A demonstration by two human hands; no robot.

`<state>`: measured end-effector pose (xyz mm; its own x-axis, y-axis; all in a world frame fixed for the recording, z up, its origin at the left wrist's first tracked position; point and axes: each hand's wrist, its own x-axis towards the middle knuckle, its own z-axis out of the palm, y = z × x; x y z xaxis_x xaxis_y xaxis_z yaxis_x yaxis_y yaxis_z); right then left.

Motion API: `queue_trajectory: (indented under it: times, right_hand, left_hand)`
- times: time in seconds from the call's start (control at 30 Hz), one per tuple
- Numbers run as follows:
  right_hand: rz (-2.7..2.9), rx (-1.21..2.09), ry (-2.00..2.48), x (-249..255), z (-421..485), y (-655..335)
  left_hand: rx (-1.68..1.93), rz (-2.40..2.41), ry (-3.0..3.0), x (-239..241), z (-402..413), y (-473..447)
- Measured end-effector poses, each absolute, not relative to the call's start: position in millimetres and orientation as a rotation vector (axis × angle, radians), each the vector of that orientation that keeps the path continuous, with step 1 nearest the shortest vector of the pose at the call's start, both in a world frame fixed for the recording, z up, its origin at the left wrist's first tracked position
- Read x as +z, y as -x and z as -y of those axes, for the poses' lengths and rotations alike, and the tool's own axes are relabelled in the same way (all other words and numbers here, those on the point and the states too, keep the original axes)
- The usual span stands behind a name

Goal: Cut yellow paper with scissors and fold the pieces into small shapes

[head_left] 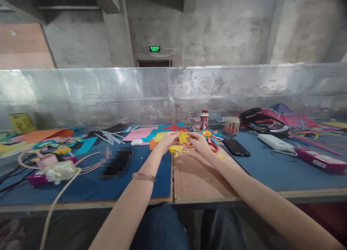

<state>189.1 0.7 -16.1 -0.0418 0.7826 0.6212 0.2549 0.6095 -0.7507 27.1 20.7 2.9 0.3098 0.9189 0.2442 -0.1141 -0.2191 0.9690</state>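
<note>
My left hand [167,140] and my right hand [199,141] meet over the middle of the table, both pinching a small yellow paper piece [183,137] between them. Yellow paper scraps [176,148] lie just below it on the brown board [197,174]. Red-handled scissors [214,147] rest beside my right hand. A paper flower [207,134] with a yellow centre and coloured strips sits just behind that hand. A clear bracelet [143,176] is on my left wrist.
Coloured paper sheets [141,133] and white strips [108,137] lie at the back left. A glue bottle [204,120], a tape roll [232,125], a black phone [236,147], a white power bank [274,142] and a pink box [322,159] sit to the right. A perforated metal screen [173,94] bounds the far edge.
</note>
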Motion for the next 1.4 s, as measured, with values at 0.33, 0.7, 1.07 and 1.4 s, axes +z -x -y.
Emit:
queue_trajectory:
  times: [0.33,0.7,1.07,1.4]
  right_hand:
    - [1.778,0.368,0.87,-16.7,4.6,-187.2]
    - [1.89,0.169,0.882,-17.4,3.3,-187.6]
    - [1.857,0.23,0.884,-16.1,6.2,-185.8]
    - [1.695,0.515,0.926,-14.7,1.5,-188.3]
  left_hand:
    - [1.174,-0.727,-1.328,1.4,-28.6,-23.3]
    - [1.093,-0.627,-1.436,0.9,-26.7,-22.1]
    - [1.072,-0.7,-1.53,-0.9,-25.2,-22.0]
    - [1.145,-0.807,-1.612,-3.0,-30.5,-20.8]
